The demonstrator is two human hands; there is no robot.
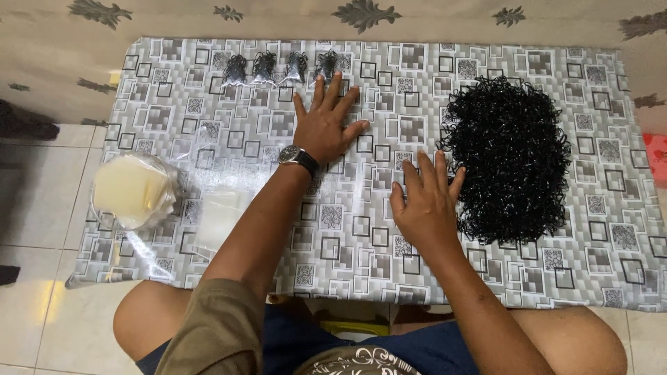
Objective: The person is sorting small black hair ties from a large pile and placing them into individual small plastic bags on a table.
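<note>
Both hands lay flat and released: left hand (325,123) below small filled bags (278,68); right hand (425,201) beside light, springy black bands (511,156), likely best pinched loosely.

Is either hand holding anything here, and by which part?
Nothing is held. The left hand lies flat and spread on the table cover, below the small filled bags; the right hand rests flat beside the black pile.
</note>
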